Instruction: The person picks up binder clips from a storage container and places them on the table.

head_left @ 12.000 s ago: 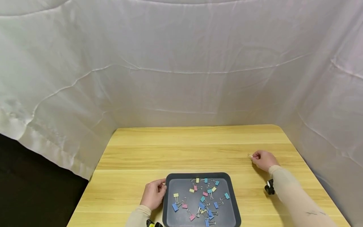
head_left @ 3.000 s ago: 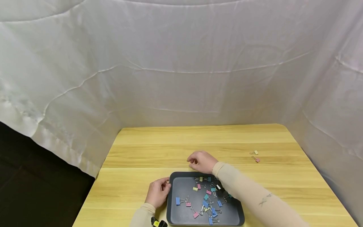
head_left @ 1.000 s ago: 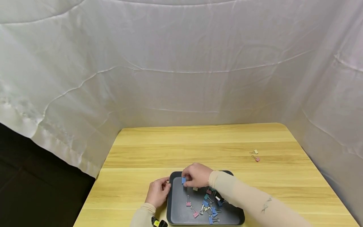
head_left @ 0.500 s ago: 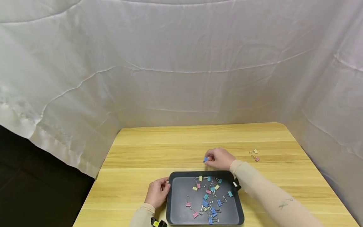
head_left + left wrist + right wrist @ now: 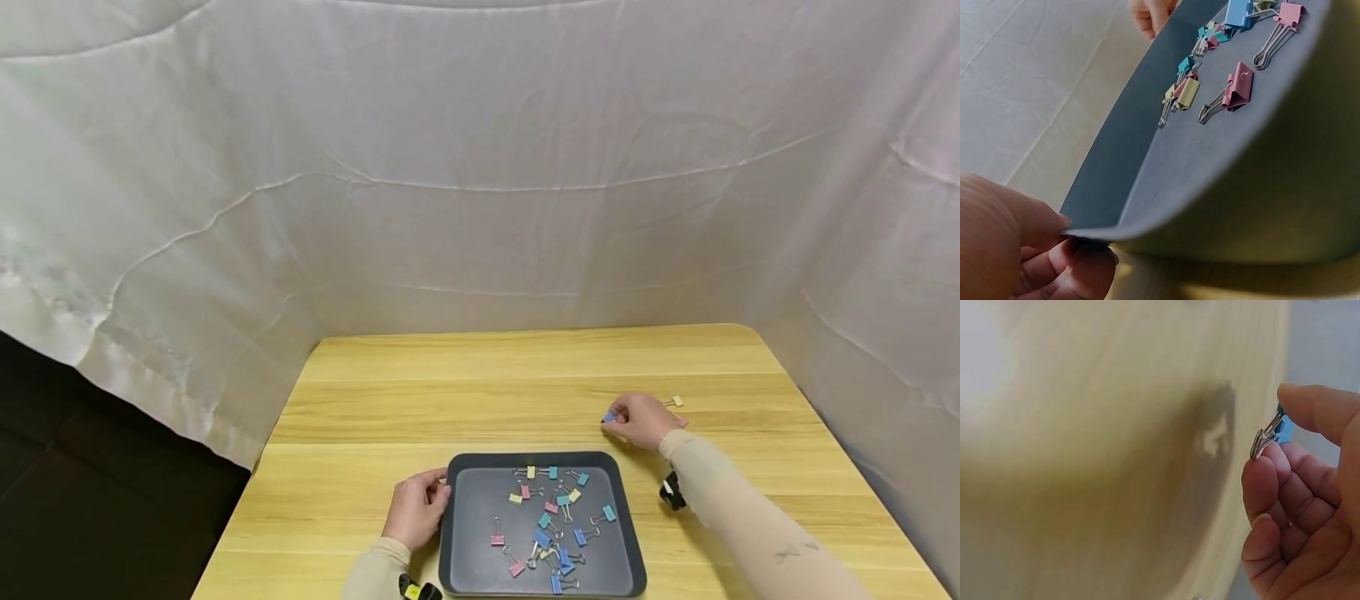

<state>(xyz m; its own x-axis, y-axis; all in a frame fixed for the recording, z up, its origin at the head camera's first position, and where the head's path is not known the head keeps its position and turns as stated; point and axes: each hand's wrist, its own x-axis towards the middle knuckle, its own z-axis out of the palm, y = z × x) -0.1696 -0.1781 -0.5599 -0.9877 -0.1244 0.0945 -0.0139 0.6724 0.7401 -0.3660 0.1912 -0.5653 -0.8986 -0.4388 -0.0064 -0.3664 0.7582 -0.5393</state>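
My left hand (image 5: pixel 414 510) grips the left rim of a dark grey tray (image 5: pixel 459 575); the left wrist view shows thumb and fingers pinching the tray's corner (image 5: pixel 1094 232). Several binder clips in pink, yellow, teal and blue lie scattered in the tray, among them a pink clip (image 5: pixel 1239 86). Over the table, right of and beyond the tray, my right hand (image 5: pixel 643 421) pinches a blue binder clip (image 5: pixel 608 417). In the right wrist view that blue clip (image 5: pixel 1284 429) sits between thumb and fingers, its wire handles pointing away from the palm.
A yellow binder clip (image 5: pixel 677 401) and a pink binder clip (image 5: pixel 681 421), partly hidden by the right hand, lie on the wooden table (image 5: pixel 420 400). Pale fabric (image 5: pixel 525 250) hangs behind the table and along its sides.
The right hand took the blue clip from the tray's left part, lifted it out over the far rim and carried it right, near the yellow and pink clips. The left hand stays on the rim.
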